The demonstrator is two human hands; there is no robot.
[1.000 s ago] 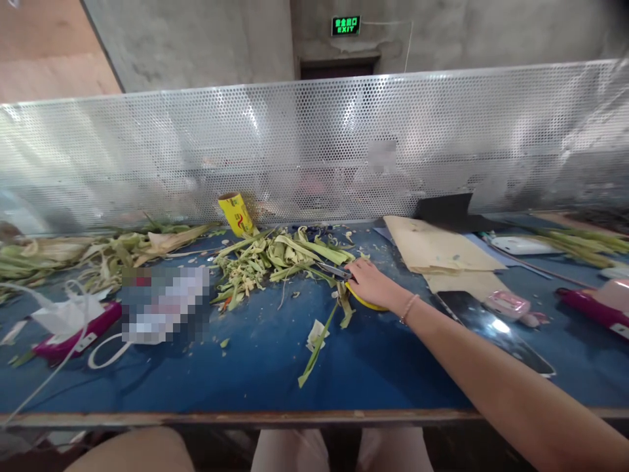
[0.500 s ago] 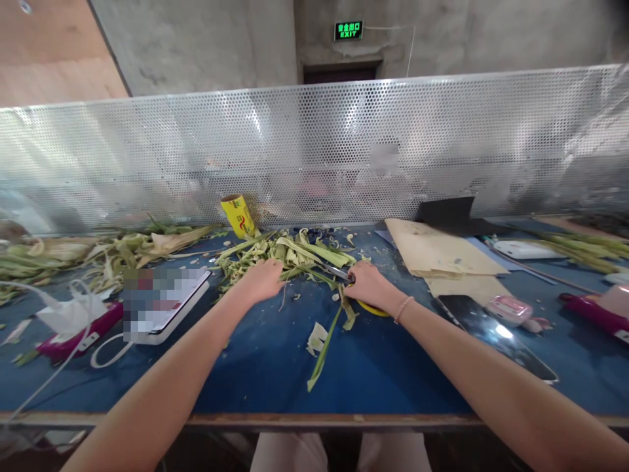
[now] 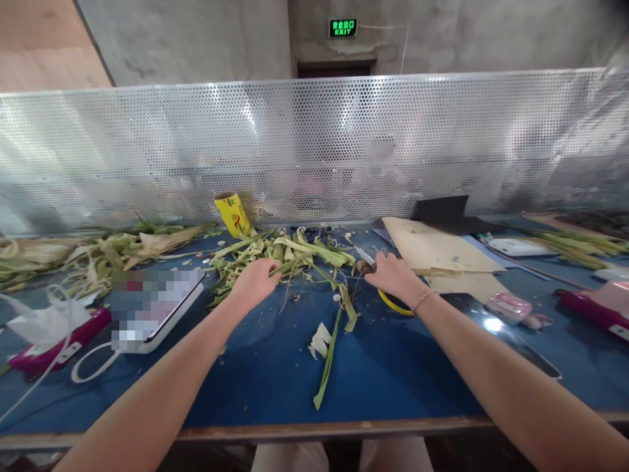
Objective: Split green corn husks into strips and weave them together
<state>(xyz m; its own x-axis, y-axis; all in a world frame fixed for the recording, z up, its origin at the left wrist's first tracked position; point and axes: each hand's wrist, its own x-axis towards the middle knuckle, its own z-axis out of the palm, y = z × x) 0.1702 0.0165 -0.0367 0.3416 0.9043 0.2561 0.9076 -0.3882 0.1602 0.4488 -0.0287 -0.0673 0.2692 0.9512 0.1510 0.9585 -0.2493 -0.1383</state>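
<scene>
My left hand (image 3: 256,280) is closed at the near edge of a tangled pile of pale green leaf strips (image 3: 295,252), its fingertips on some of the strips. To the right, my right hand (image 3: 393,278) is closed around scissors, whose metal blades (image 3: 363,255) point up and left; their handles are mostly hidden. Beside its fingers lies a small brown roundish thing (image 3: 364,267) I cannot make out. Under the wrist shows a yellow curved rim (image 3: 393,305). A long green strip (image 3: 327,367) and a torn pale scrap (image 3: 320,339) lie in front of the hands.
A yellow tube (image 3: 232,215) stands behind the pile, by a perforated metal screen (image 3: 324,144). Left are a white device (image 3: 162,314) with a cable and more leaves (image 3: 113,255). Brown paper (image 3: 442,249), a phone (image 3: 511,337) and a pink case (image 3: 510,307) lie right.
My right hand has moved right with the scissors, away from the leaf pile. My left hand stays at the pile's edge. The view has shifted slightly.
</scene>
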